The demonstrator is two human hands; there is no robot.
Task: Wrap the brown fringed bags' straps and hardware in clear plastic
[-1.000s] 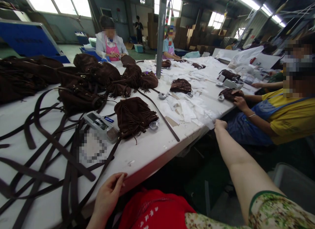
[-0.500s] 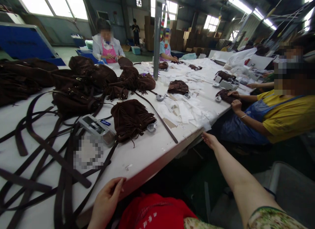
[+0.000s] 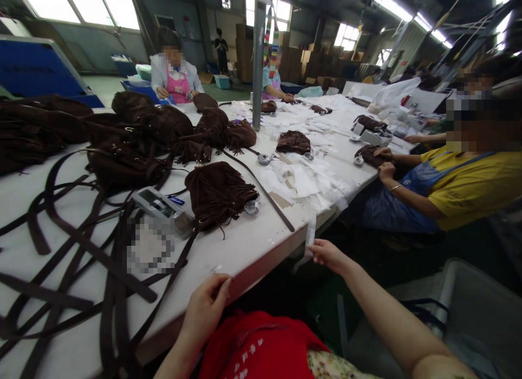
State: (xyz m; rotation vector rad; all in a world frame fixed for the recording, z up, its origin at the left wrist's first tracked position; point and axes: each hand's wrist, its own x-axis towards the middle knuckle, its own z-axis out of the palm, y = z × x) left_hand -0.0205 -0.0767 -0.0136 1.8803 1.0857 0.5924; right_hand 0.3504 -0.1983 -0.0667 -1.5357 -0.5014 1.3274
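At the table's front edge, my left hand (image 3: 209, 300) is closed, thumb against the fingers; whatever it may hold is hidden. A small clear scrap (image 3: 216, 269) lies on the table just beyond it. My right hand (image 3: 331, 255) pinches a thin whitish strip (image 3: 310, 233) that hangs at the table edge. Further in, a dark brown fringed bag (image 3: 218, 194) rests on the table with a round grey-and-clear piece (image 3: 252, 206) beside it. To its left are a grey plastic box (image 3: 157, 202), a blue pen-like item (image 3: 176, 200) and several long dark straps (image 3: 81, 246).
A heap of brown bags (image 3: 138, 129) covers the table's far left. White paper scraps (image 3: 304, 178) spread across the middle. A grey post (image 3: 258, 63) rises from the table. A co-worker in a yellow shirt (image 3: 460, 178) sits at the right; a grey chair (image 3: 452, 292) stands behind my right arm.
My right hand has moved left and down, bringing the whitish strip away from the scraps by the table edge. My left hand has shifted right and slightly up along the edge.
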